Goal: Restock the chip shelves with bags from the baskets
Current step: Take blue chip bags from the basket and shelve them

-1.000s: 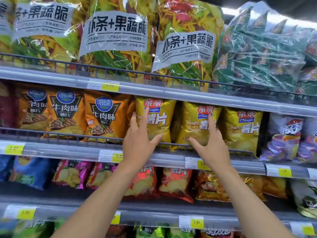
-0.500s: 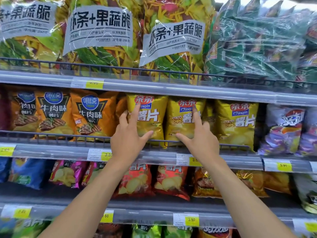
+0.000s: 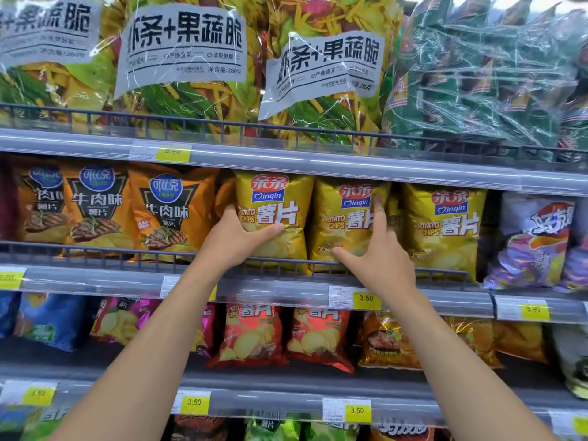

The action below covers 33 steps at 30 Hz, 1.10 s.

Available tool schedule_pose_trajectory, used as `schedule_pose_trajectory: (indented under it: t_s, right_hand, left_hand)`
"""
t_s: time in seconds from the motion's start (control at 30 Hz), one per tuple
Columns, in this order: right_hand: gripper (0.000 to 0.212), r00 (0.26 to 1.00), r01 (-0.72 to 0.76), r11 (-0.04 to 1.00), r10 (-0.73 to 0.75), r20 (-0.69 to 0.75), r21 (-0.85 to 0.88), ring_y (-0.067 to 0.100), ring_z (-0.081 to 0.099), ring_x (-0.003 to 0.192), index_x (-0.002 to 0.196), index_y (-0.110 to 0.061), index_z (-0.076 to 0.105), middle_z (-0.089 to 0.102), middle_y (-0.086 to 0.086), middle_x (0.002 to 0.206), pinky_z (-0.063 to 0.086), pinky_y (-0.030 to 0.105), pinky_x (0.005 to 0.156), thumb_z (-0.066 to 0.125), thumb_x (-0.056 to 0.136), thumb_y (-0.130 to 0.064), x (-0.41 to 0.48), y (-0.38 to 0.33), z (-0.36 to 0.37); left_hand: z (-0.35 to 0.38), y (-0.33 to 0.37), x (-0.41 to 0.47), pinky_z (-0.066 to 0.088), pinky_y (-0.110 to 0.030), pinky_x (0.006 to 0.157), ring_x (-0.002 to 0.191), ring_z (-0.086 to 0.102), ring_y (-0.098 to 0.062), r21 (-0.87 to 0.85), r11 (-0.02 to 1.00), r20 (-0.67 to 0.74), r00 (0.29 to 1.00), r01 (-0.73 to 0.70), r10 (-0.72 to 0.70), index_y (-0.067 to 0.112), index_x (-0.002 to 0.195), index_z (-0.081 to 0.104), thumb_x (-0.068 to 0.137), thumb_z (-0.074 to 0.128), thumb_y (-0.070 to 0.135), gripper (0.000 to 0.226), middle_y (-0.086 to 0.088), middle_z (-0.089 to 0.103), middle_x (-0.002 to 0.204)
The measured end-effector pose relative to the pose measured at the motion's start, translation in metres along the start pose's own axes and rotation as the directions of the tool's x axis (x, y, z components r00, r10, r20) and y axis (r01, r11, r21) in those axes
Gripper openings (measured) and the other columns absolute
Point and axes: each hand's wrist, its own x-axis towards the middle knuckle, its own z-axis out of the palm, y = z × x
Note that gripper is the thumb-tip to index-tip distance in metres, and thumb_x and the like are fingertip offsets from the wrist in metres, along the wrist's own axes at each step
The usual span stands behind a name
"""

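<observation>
Your left hand (image 3: 235, 241) holds the left Qinqin chips bag (image 3: 281, 203) by its side: thumb across the front, fingers hidden behind. Your right hand (image 3: 380, 262) lies flat, fingers spread, on the middle Qinqin chips bag (image 3: 343, 218) just beside. Press both bags gently upright and together, their bottoms behind the wire rail (image 3: 95, 251) under your wrists.

left arm (image 3: 149, 351), left hand (image 3: 235, 240): bare; right arm (image 3: 461, 361), right hand (image 3: 381, 262): bare

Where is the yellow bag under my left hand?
Head view, middle shelf: the yellow bag stands leftmost of three alike, between an orange bag on its left and the next bag, touched by the right hand.
</observation>
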Motion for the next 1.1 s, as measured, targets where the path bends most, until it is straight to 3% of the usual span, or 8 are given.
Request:
schedule_pose_trajectory:
  t_s: [0.33, 0.5, 0.6, 0.77, 0.87, 0.97, 1.03, 1.1]
  right_hand:
    - [0.122, 1.000, -0.004, 0.998, 0.006, 0.021, -0.064, 0.031, 0.067, 0.089, 0.153, -0.047, -0.027, 0.059, 0.011, 0.119, 0.053, 0.034, 0.061, 0.060, 0.076, -0.084, 0.003, 0.008, -0.007]
    - [0.123, 1.000, 0.026, 1.000, -0.027, 0.015, 0.011, 0.031, 0.063, 0.105, 0.155, -0.044, -0.024, 0.056, 0.014, 0.128, 0.057, 0.039, 0.075, 0.066, 0.077, -0.078, 0.002, 0.013, -0.006]
    - [0.112, 0.996, 0.077, 0.995, -0.073, -0.060, 0.064, 0.028, 0.046, 0.131, 0.161, -0.038, -0.001, 0.043, 0.008, 0.146, 0.052, 0.043, 0.098, 0.069, 0.080, -0.071, 0.001, 0.017, -0.011]
    - [0.063, 0.877, 0.102, 0.994, -0.071, -0.476, 0.039, 0.021, 0.049, 0.124, 0.137, -0.021, 0.049, 0.051, 0.000, 0.133, 0.048, 0.047, 0.100, 0.073, 0.085, -0.047, 0.000, 0.055, -0.041]
    - [0.083, 0.875, -0.101, 0.991, 0.128, -0.468, 0.083, 0.030, 0.038, 0.140, 0.148, -0.018, 0.036, 0.040, 0.008, 0.152, 0.038, 0.055, 0.112, 0.075, 0.082, -0.050, 0.006, 0.090, -0.060]
    - [0.113, 0.932, -0.269, 0.957, 0.287, -0.223, 0.108, 0.036, 0.029, 0.149, 0.161, -0.025, 0.009, 0.024, 0.009, 0.165, 0.031, 0.059, 0.117, 0.070, 0.077, -0.070, 0.013, 0.111, -0.068]
    - [0.122, 0.948, -0.287, 0.952, 0.298, -0.109, 0.105, 0.036, 0.045, 0.140, 0.160, -0.032, -0.003, 0.036, 0.008, 0.160, 0.043, 0.059, 0.108, 0.065, 0.071, -0.080, 0.014, 0.114, -0.065]
    - [0.123, 0.954, -0.281, 0.958, 0.286, -0.089, 0.062, 0.036, 0.054, 0.130, 0.159, -0.035, -0.007, 0.046, 0.007, 0.153, 0.050, 0.057, 0.100, 0.063, 0.068, -0.082, 0.013, 0.111, -0.063]
  left_hand:
    - [0.012, 0.008, 0.001, 0.054, -0.050, 0.104, 0.118, 0.065, -0.023, 0.113, 0.994, 0.097, 0.995, -0.013, 0.002, 0.027, 0.149, 0.031, 0.078, 0.064, 0.082, 0.096, 0.007, 0.062, 0.132]
    - [0.020, 0.017, -0.009, 0.053, -0.045, 0.096, 0.115, 0.065, -0.027, 0.203, 0.979, 0.012, 1.000, 0.000, -0.002, 0.028, 0.148, 0.031, 0.081, 0.059, 0.083, 0.091, 0.005, 0.062, 0.130]
    - [0.024, 0.015, -0.017, 0.053, -0.043, 0.092, 0.120, 0.064, -0.028, 0.159, 0.987, -0.110, 0.993, -0.022, 0.040, 0.027, 0.155, 0.024, 0.075, 0.066, 0.083, 0.106, 0.002, 0.060, 0.139]
    - [0.040, 0.014, -0.037, 0.040, -0.044, 0.114, 0.147, 0.036, -0.024, 0.227, 0.930, -0.427, 0.829, -0.289, 0.361, 0.023, 0.161, 0.021, 0.078, 0.082, 0.057, 0.109, -0.006, 0.034, 0.162]
    - [0.051, 0.015, -0.041, 0.038, -0.044, 0.112, 0.144, 0.039, -0.033, 0.470, 0.799, -0.460, 0.669, -0.375, 0.584, 0.019, 0.153, 0.043, 0.085, 0.081, 0.043, 0.082, -0.015, 0.041, 0.156]
    - [0.072, 0.023, -0.045, 0.046, -0.046, 0.100, 0.130, 0.052, -0.038, 0.600, 0.615, -0.353, 0.521, -0.511, 0.777, 0.019, 0.131, 0.067, 0.091, 0.077, 0.026, 0.043, -0.015, 0.055, 0.142]
    - [0.090, 0.032, -0.050, 0.052, -0.048, 0.098, 0.122, 0.057, -0.035, 0.519, 0.563, -0.231, 0.529, -0.643, 0.816, 0.017, 0.123, 0.073, 0.093, 0.074, 0.012, 0.030, -0.013, 0.062, 0.136]
    - [0.107, 0.042, -0.058, 0.051, -0.048, 0.108, 0.134, 0.051, -0.032, 0.389, 0.645, -0.091, 0.669, -0.658, 0.738, 0.016, 0.135, 0.066, 0.098, 0.067, 0.008, 0.038, -0.013, 0.054, 0.147]
